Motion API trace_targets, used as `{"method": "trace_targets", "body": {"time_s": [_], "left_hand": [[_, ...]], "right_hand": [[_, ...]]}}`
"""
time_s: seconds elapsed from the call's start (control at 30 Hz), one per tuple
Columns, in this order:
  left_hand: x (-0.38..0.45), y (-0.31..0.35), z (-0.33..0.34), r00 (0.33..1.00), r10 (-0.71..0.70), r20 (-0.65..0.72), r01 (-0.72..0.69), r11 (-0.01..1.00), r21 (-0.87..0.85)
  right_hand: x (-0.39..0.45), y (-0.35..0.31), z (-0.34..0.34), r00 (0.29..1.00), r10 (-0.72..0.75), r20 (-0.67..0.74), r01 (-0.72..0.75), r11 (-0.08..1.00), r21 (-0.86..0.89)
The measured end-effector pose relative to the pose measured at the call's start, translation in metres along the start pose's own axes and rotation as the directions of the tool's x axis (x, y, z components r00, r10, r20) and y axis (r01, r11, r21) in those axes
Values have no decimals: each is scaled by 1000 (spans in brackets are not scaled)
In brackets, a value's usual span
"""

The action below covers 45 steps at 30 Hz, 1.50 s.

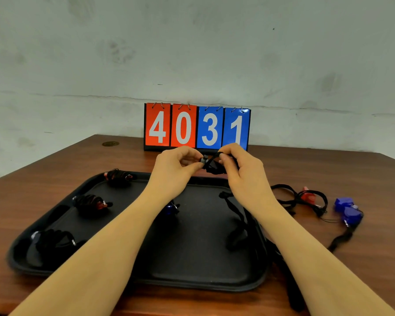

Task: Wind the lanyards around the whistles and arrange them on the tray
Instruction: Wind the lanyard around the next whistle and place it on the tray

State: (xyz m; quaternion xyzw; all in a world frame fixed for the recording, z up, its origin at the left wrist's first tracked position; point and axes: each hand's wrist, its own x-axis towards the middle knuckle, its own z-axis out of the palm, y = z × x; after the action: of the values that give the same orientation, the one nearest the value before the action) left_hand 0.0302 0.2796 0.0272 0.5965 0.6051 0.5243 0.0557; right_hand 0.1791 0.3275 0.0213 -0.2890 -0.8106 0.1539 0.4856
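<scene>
Above the far edge of the black tray (192,277), both hands hold one whistle (211,165) wrapped in black lanyard. My left hand (177,164) pinches its end, and my right hand (240,165) grips the black cord looped over it. The cord's loose part (237,220) hangs down onto the tray. Several wound whistles lie on the tray: a red one (118,176) at the far left, a second red one (92,202) below it, a blue one (51,240) at the near left and a blue one (171,208) partly hidden by my left forearm.
On the wooden table (328,169) right of the tray lie a red whistle (308,197) and two blue whistles (349,210) with unwound black lanyards. A flip scoreboard (197,127) reading 4031 stands at the back against the wall.
</scene>
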Motion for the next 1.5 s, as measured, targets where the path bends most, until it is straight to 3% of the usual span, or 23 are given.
{"method": "trace_targets", "body": {"time_s": [0.17,0.37,0.6,0.73,0.93,1.27,1.5], "left_hand": [[-2,2,0,997,24,77,-22,1000,-22],[-4,3,-2,980,48,194,-37,998,-58],[-5,10,-4,982,87,170,-53,979,-194],[-4,9,-5,997,-29,70,56,902,-427],[-3,6,-5,989,-146,5,124,818,-561],[1,0,-3,977,-200,-76,156,909,-387],[3,-6,0,983,-158,-91,139,973,-186]], "right_hand": [[2,5,1,992,127,-24,-125,990,70],[7,5,-9,947,320,-28,-286,881,378],[10,4,-17,895,446,2,-368,735,569],[9,4,-13,909,414,44,-378,779,500],[5,3,-5,941,262,213,-329,853,405],[2,-4,-6,920,129,370,-245,927,285],[1,-7,-9,899,83,430,-244,911,333]]}}
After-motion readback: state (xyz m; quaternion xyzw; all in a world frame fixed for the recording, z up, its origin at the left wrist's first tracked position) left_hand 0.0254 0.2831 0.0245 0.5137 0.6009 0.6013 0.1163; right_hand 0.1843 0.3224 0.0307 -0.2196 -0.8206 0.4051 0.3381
